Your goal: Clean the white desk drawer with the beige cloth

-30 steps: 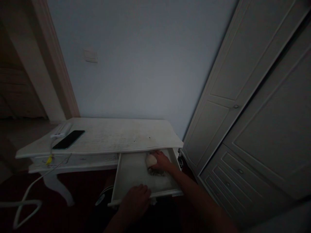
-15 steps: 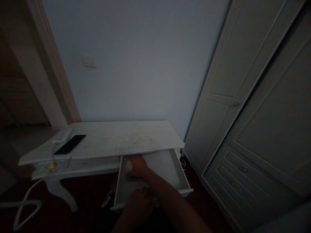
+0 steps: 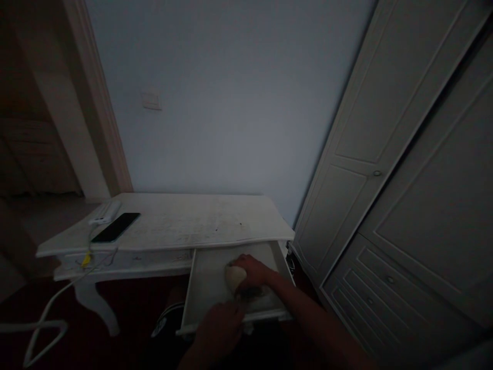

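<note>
In the head view a white drawer (image 3: pixel 206 288) stands pulled out from a white table (image 3: pixel 200 216). Inside it, my right hand (image 3: pixel 254 270) is closed around a pale, rounded wad (image 3: pixel 234 278) that looks like a bunched cloth, pressed to the drawer bottom near the middle. A darker patch shows below that hand; the dim light hides what it is. My left hand (image 3: pixel 221 321) is closed at the drawer's front edge, left of its middle, and its fingertips are partly hidden.
A black phone (image 3: pixel 116 227) and a white power strip (image 3: pixel 106 212) lie on the table's left end. A white cable (image 3: pixel 48 311) hangs off that side. At the right stands a white wardrobe (image 3: pixel 346 190); behind the table is a pale wall (image 3: pixel 223 113) with a switch (image 3: pixel 151 100).
My right hand has moved the pale wad from the drawer's back left toward its middle, to the right and nearer me. My left hand stays at the front edge.
</note>
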`<act>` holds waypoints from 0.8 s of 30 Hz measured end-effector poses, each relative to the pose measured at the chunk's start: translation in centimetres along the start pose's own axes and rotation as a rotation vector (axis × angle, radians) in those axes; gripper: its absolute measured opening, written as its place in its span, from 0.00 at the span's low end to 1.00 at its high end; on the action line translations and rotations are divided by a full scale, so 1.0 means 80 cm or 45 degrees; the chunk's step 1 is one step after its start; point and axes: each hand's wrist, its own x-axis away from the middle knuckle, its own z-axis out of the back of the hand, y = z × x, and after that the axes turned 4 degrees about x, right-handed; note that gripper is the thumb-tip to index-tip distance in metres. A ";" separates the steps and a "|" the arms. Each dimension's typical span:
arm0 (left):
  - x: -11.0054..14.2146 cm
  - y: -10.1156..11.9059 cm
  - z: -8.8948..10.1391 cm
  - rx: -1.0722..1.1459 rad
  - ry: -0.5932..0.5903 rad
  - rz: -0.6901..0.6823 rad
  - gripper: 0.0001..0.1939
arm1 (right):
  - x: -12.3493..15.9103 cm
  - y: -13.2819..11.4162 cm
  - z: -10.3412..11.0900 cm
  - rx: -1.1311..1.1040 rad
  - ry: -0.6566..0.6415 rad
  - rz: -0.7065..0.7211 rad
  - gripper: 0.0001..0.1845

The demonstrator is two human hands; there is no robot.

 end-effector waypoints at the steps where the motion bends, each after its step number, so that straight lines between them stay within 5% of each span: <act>1: 0.000 0.001 0.001 -0.007 -0.033 0.007 0.16 | 0.017 0.015 0.009 -0.013 0.056 -0.105 0.47; 6: -0.003 0.002 0.003 -0.017 -0.120 0.021 0.15 | 0.065 0.062 0.027 0.034 0.373 -0.685 0.42; 10: -0.004 0.002 0.004 -0.014 -0.145 0.036 0.15 | 0.031 0.050 0.012 0.104 0.483 -0.824 0.42; 18: -0.004 0.003 0.006 -0.007 -0.136 0.024 0.14 | -0.089 -0.025 -0.023 0.101 0.392 -0.481 0.46; 24: -0.005 0.002 0.001 -0.032 -0.131 0.047 0.14 | -0.090 -0.052 -0.041 0.078 0.209 -0.088 0.50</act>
